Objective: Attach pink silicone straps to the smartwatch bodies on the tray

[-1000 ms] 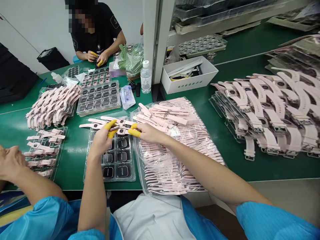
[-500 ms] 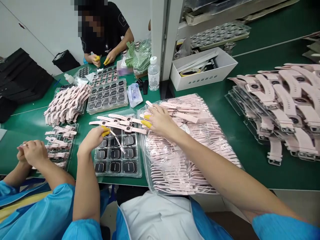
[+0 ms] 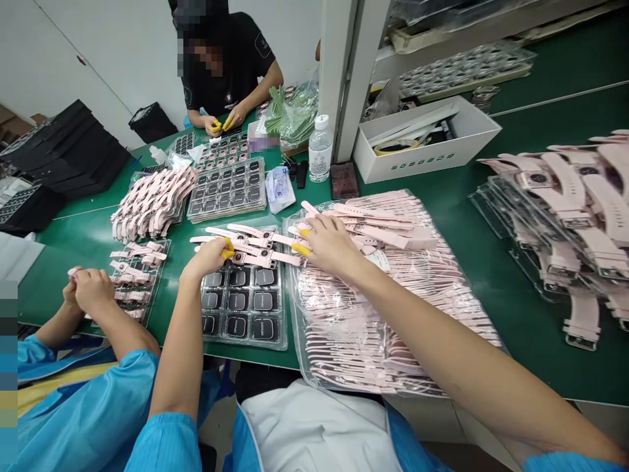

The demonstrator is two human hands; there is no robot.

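Note:
My left hand [image 3: 209, 257], yellow cots on its fingertips, is closed on a pink-strapped watch [image 3: 238, 257] over the upper part of a clear tray [image 3: 281, 328]. Other pink-strapped watches [image 3: 268, 236] lie across the same tray, above rows of dark square watch pieces [image 3: 238, 300]. My right hand [image 3: 334, 246], also with yellow cots, reaches onto loose pink watch straps [image 3: 378, 219] at the top of a plastic-wrapped bundle of straps [image 3: 344, 347]. Its thumb and finger are closed around a strap end, partly hidden by the hand.
Stacked trays of pink watches [image 3: 565, 196] stand on the right. Behind the bundle are a white box [image 3: 427, 154], a water bottle [image 3: 320, 151] and a phone [image 3: 344, 180]. One co-worker's hands [image 3: 93, 288] are at left; another person [image 3: 230, 72] works opposite.
The slim pale strip that hung from my left hand over the dark pieces now lies level among the watches. My right hand stays at the straps. The whole view has shifted slightly.

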